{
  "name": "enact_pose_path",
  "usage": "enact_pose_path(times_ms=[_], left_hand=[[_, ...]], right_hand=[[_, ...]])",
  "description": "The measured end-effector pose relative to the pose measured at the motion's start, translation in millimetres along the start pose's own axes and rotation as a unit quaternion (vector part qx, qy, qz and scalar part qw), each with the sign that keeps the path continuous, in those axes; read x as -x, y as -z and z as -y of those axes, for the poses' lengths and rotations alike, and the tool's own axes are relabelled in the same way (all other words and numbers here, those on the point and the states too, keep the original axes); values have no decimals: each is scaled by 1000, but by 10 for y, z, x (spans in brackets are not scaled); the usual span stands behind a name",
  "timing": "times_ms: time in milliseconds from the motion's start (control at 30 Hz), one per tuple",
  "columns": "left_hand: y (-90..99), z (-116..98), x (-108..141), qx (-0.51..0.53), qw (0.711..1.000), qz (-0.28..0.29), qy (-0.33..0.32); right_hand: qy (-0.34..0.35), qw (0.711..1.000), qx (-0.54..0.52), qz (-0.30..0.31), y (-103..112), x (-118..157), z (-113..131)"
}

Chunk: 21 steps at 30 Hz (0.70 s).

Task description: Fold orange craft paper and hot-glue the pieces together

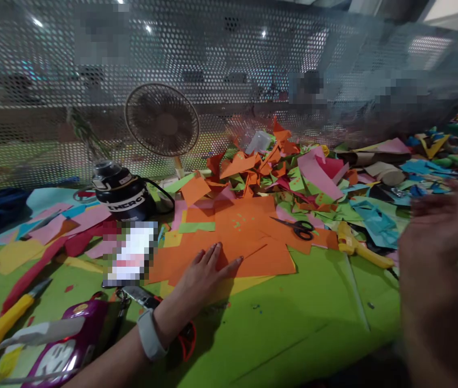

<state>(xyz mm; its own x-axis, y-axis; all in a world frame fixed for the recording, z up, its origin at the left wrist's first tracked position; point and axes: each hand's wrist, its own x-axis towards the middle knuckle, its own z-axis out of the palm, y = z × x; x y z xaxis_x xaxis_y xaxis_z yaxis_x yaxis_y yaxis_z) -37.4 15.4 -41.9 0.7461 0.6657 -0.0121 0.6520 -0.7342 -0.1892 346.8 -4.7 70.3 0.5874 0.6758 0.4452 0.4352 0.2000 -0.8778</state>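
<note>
My left hand [207,272] lies palm down with fingers spread on the orange paper [259,253], with a grey band round its wrist. Raised at the right edge is my right hand [451,215], blurred by motion, clear of the table; its fingers are smeared and I cannot make out whether it holds anything. Black scissors [302,230] rest on the orange paper, right of my left hand. Beyond them sits a yellow glue gun [360,248], nearer to my right hand. A glue stick [357,293] lies below the glue gun on the green surface [293,328].
A pile of paper scraps [249,167] stands behind the orange sheets. At the left are a phone [132,253], a black bottle [122,191], a purple case [71,345] and a yellow cutter [6,323]. A fan [162,119] stands before a perforated metal screen [229,64].
</note>
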Motion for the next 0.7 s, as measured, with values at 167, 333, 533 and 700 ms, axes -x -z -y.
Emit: enact_pose_path(times_ms=[167,333,533,700], left_hand=[[12,-16,1,0,1000,-5,6],[4,-25,-12,-14,1000,12,5],[-20,-8,-17,-52,999,-1,-4],[17,55,114,-36,999,18,-16]], right_hand=[[79,907,130,393,-706,685,46],[209,666,238,676,-1287,1188,89],[242,660,266,660,-1289,1261,-95],[253,657,271,656,-1237,1215,-122]])
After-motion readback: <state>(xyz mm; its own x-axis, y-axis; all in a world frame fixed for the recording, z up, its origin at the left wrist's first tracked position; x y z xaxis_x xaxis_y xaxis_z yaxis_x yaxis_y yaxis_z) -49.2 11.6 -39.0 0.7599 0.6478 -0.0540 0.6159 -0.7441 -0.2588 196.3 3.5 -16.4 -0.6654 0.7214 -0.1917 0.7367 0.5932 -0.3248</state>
